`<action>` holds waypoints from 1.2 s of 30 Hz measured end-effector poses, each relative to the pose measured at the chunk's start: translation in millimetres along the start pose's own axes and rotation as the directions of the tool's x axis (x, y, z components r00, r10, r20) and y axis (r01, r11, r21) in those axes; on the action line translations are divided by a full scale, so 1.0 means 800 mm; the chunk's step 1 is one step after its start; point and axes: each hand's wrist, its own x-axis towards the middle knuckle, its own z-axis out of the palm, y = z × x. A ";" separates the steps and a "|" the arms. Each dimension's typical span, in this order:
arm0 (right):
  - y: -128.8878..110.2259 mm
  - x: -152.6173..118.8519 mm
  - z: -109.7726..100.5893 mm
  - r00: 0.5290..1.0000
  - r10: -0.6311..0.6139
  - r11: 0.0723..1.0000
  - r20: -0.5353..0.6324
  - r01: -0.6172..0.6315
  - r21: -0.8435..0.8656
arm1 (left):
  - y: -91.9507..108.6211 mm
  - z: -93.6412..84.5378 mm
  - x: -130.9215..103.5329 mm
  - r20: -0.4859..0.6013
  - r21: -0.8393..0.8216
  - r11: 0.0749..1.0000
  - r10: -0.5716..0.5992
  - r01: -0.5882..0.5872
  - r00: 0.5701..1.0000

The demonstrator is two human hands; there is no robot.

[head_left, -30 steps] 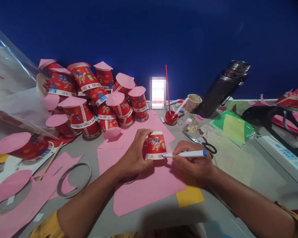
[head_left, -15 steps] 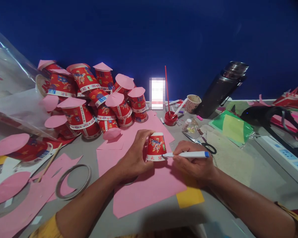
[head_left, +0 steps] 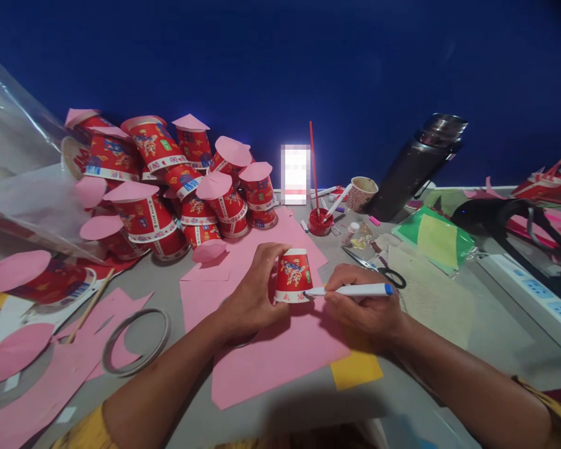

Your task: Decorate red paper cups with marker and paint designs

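Observation:
My left hand (head_left: pixel 257 293) is closed around the left side of a small red paper cup (head_left: pixel 293 273), thumb below and fingers at the top. The cup is upside down, its white rim band with red figures at the bottom. Between the fingers of my right hand (head_left: pixel 367 305) is a white marker (head_left: pixel 355 290) with a blue end. Its tip meets the rim band near the cup's right side; any mark there is too small to make out. Beneath both hands lies a pink paper sheet (head_left: pixel 271 368), with a yellow paper piece (head_left: pixel 358 369) partly under it.
Red cups with pink paper tops (head_left: pixel 143 215) are piled at the left. A tape ring (head_left: pixel 166 330) and pink offcuts (head_left: pixel 70 374) lie nearer. On the right are scissors (head_left: pixel 393 277), a red paint pot (head_left: pixel 320 223), a black flask (head_left: pixel 404 168) and a power strip (head_left: pixel 537 299).
Both hands, the cup and the marker hold nearly the same place. The whole view has shifted very slightly.

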 end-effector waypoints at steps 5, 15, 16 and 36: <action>-0.002 0.001 0.001 0.999 -0.035 0.999 -0.005 0.035 -0.013 | 0.000 0.000 0.000 0.008 -0.006 1.000 -0.017 0.017 1.000; -0.002 0.001 0.001 0.999 -0.036 0.999 0.026 0.036 -0.024 | 0.005 -0.001 0.003 0.000 0.062 0.998 0.011 -0.011 1.000; -0.003 0.001 0.001 0.999 -0.031 0.999 0.018 0.031 -0.025 | 0.005 -0.001 0.003 -0.002 0.069 0.998 0.012 -0.012 1.000; -0.006 0.003 0.002 0.992 -0.117 0.992 0.055 0.119 -0.037 | 0.007 -0.002 0.002 0.022 0.106 0.994 0.012 -0.014 1.000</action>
